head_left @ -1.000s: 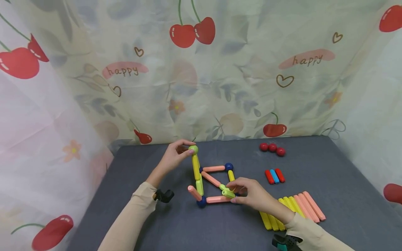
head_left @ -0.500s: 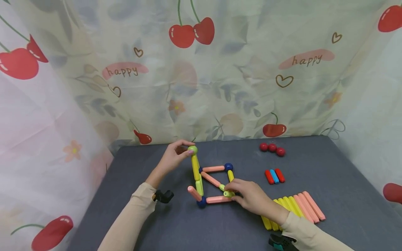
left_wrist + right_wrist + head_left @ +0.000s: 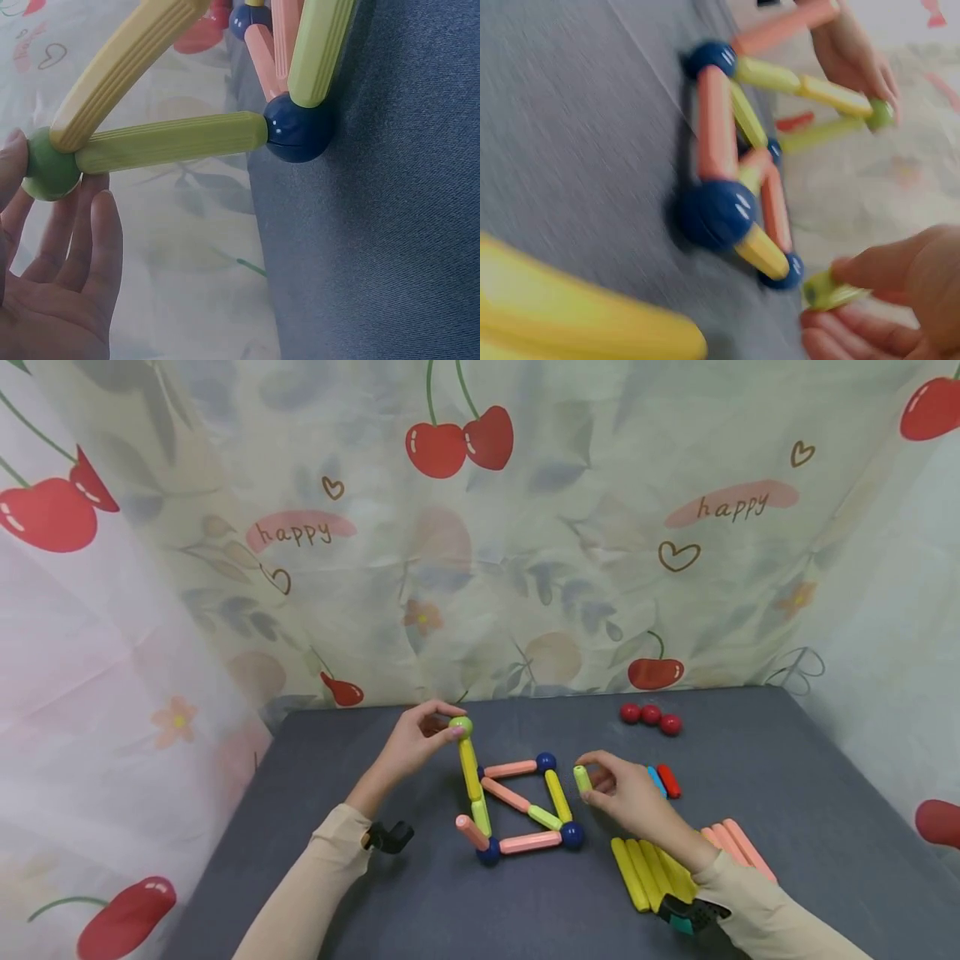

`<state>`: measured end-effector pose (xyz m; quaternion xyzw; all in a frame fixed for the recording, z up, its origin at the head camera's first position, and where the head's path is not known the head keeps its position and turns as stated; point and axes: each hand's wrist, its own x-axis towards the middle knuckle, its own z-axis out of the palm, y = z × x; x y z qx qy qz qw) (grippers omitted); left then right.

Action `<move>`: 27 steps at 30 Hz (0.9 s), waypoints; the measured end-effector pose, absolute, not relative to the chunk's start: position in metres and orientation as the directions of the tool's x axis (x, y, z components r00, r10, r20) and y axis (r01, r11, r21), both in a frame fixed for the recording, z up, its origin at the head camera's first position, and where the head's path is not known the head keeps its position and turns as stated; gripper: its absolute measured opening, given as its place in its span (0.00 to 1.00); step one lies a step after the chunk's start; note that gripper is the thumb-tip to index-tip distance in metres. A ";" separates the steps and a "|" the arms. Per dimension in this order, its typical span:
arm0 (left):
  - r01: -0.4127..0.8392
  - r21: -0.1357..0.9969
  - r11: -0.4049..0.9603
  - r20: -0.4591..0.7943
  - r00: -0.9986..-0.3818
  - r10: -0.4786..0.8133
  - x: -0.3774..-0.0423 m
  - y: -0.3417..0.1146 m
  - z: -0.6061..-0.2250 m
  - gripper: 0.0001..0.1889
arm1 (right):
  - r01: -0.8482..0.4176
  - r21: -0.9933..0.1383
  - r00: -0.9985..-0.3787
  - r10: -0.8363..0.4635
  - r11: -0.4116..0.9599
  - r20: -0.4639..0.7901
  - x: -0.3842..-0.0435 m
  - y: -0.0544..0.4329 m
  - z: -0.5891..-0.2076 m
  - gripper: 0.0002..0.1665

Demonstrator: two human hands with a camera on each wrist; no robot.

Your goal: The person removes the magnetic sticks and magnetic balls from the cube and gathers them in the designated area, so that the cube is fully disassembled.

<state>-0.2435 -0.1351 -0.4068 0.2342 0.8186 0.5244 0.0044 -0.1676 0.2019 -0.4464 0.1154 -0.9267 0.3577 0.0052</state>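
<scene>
In the head view my left hand pinches the green ball between thumb and fingertips, above the left part of the worktop; I judge that I steady it because the yellow rod below stands on another rod, a joint that could fold. The frame of rods and blue balls sits mid-worktop, with a tilted pink rod rising from its near left corner. My right hand grasps a short green rod, clear of the frame on the side toward the worktop's right edge. Nearer me on that side lie yellow rods in a row, presumably for easy picking; three red balls sit near the far edge, toward its right corner. The left wrist view shows a long green rod running from the pinched ball to a blue ball, which seems to brace it from a second side. In the blurred right wrist view, my thumb and fingers leave the short green rod's end bare, apparently to keep it free for joining.
</scene>
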 end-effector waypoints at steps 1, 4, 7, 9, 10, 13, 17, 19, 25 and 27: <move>0.384 0.856 0.345 0.244 -0.890 0.386 -0.245 -0.136 -0.411 0.16 | -0.191 -0.647 -0.979 -0.190 0.738 0.072 -0.170 0.207 -0.445 0.23; 0.392 0.850 0.353 0.256 -0.891 0.374 -0.244 -0.137 -0.416 0.17 | -0.132 -0.599 -0.988 -0.156 0.790 0.012 -0.178 0.221 -0.443 0.22; 0.396 0.846 0.357 0.265 -0.893 0.364 -0.241 -0.137 -0.418 0.17 | -0.092 -0.549 -0.991 -0.130 0.831 -0.030 -0.184 0.233 -0.444 0.23; 0.395 0.846 0.358 0.266 -0.895 0.357 -0.239 -0.137 -0.418 0.16 | -0.068 -0.536 -0.992 -0.113 0.841 -0.051 -0.187 0.238 -0.446 0.23; 0.394 0.847 0.357 0.267 -0.896 0.355 -0.239 -0.137 -0.418 0.16 | -0.058 -0.532 -0.993 -0.105 0.845 -0.058 -0.188 0.240 -0.448 0.23; 0.404 0.846 0.348 0.278 -0.891 0.359 -0.236 -0.137 -0.418 0.15 | -0.036 -0.520 -0.994 -0.086 0.854 -0.073 -0.190 0.244 -0.450 0.23; 0.414 0.847 0.334 0.288 -0.885 0.366 -0.235 -0.136 -0.419 0.14 | -0.030 -0.501 -0.995 -0.072 0.865 -0.064 -0.191 0.245 -0.452 0.23; 0.419 0.846 0.329 0.292 -0.882 0.371 -0.234 -0.136 -0.419 0.14 | -0.031 -0.490 -0.996 -0.067 0.871 -0.057 -0.192 0.245 -0.452 0.23; 0.411 0.850 0.330 0.282 -0.883 0.374 -0.231 -0.134 -0.415 0.14 | -0.030 -0.441 -0.997 -0.060 0.897 -0.054 -0.192 0.246 -0.452 0.24; 0.404 0.851 0.335 0.275 -0.886 0.373 -0.231 -0.134 -0.414 0.14 | -0.035 -0.417 -0.997 -0.061 0.908 -0.049 -0.192 0.247 -0.452 0.24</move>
